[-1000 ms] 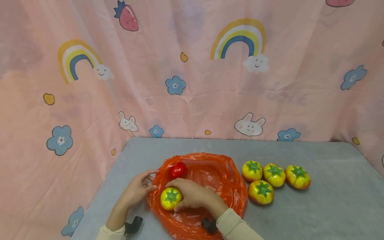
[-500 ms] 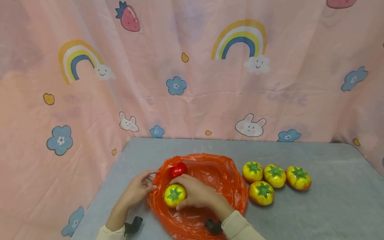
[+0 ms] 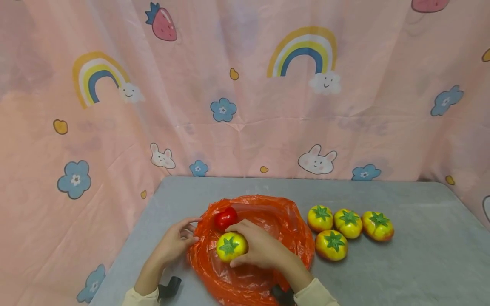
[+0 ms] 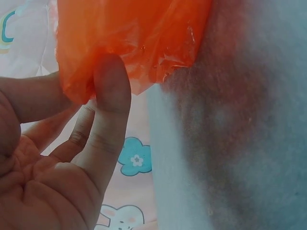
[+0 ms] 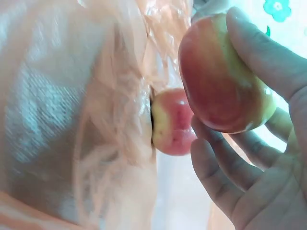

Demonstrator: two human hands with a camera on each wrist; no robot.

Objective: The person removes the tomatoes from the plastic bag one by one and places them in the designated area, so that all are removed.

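An orange-red plastic bag [image 3: 294, 216] lies spread open on the table. My right hand [image 3: 264, 246] grips a yellow tomato-like fruit [image 3: 231, 247] with a green star-shaped top, held over the bag's opening; its side looks red and yellow in the right wrist view, with thumb and fingers around it. A shiny red, apple-like fruit [image 3: 226, 219] sits inside the bag near its far left rim. My left hand [image 3: 170, 244] is at the bag's left edge; in the left wrist view its thumb and finger [image 4: 112, 96] pinch the plastic.
Right of the bag, several more yellow tomato-like fruits [image 3: 331, 245] sit grouped on the grey table [image 3: 421, 263]. A pink patterned curtain [image 3: 245, 144] hangs behind the table's back edge. Dark wrist devices [image 3: 169, 287] show by the sleeves.
My right hand has moved to the right with the yellow tomato-like fruit, from the bag's left side toward its middle. My left hand stays at the bag's left edge.
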